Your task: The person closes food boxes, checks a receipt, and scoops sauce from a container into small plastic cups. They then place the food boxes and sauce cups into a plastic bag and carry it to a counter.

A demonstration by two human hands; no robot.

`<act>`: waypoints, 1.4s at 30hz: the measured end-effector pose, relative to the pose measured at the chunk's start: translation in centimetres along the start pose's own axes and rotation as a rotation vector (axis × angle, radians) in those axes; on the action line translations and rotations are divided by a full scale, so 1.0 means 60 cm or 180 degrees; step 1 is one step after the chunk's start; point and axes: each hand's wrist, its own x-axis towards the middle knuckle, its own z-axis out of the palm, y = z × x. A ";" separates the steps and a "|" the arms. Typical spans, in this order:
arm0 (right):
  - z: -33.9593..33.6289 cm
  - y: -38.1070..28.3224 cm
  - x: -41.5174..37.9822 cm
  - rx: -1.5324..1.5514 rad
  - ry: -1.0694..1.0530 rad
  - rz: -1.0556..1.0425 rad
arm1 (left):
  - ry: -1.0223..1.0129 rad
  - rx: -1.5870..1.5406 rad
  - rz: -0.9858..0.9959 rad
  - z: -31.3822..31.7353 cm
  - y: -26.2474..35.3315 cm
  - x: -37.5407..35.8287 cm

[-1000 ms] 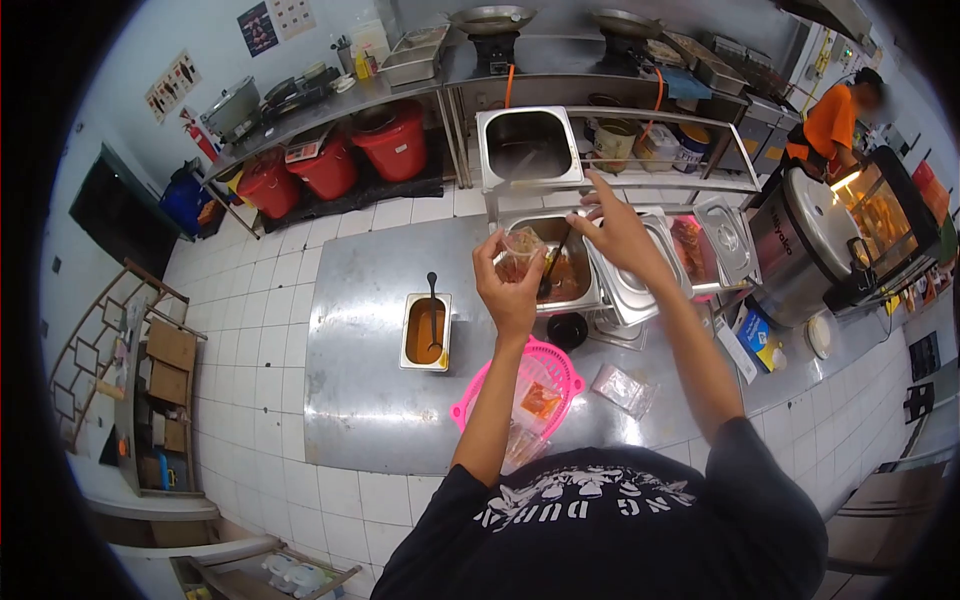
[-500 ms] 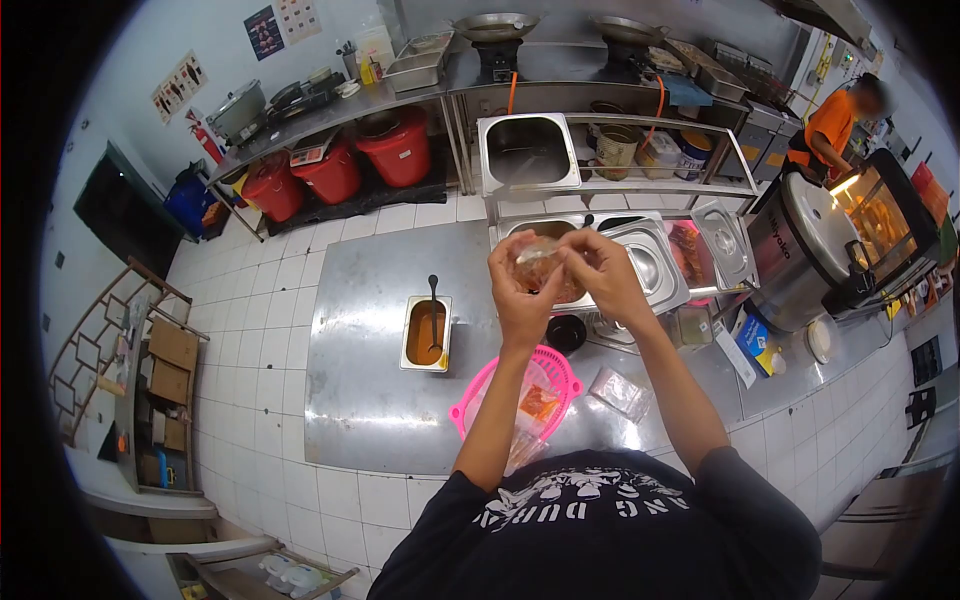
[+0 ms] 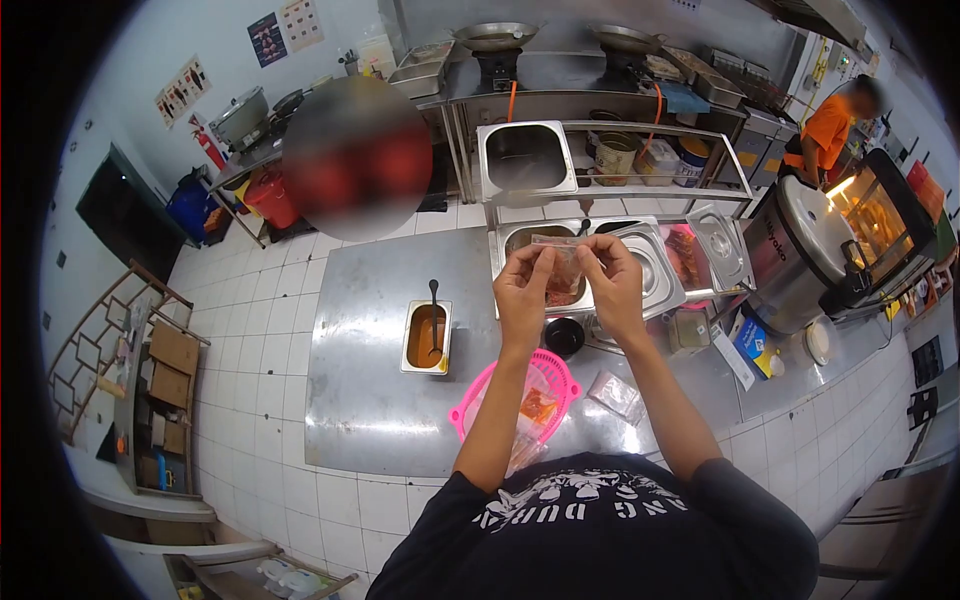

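Observation:
Between my two hands is a small clear zip bag (image 3: 565,262), stretched flat along its top edge, with something reddish behind or inside it. My left hand (image 3: 523,290) pinches the left end between thumb and fingers; my right hand (image 3: 614,285) pinches the right end. Below them a steel food pan (image 3: 512,240) shows reddish contents, partly hidden by the hands. A black bowl (image 3: 565,338) sits nearer to me. The pink basket (image 3: 571,385) holds filled clear packets (image 3: 538,404), and a stack of clear bags (image 3: 616,398) lies to its right.
Left on the steel table (image 3: 360,400) stands a pan of orange sauce (image 3: 421,330) with a black ladle (image 3: 434,310). Steel lids (image 3: 648,265) and a large cooker (image 3: 800,240) are to the right. A person in an orange shirt (image 3: 825,125) stands at the far right.
The bag has gone from bunched between my fingers to stretched out flat by its top edge. My hands have moved slightly apart, side by side.

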 end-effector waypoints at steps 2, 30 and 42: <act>-0.004 0.013 0.000 -0.0029 0.0011 -0.0065 | 0.0111 0.0000 0.0039 0.006 0.003 -0.004; -0.189 0.044 -0.159 -0.0452 0.0209 0.0383 | -0.1013 0.1005 -0.0503 0.072 -0.100 -0.142; -0.471 -0.023 -0.325 -0.0796 0.0563 0.1040 | -0.1754 0.1357 -0.1026 0.301 -0.201 -0.321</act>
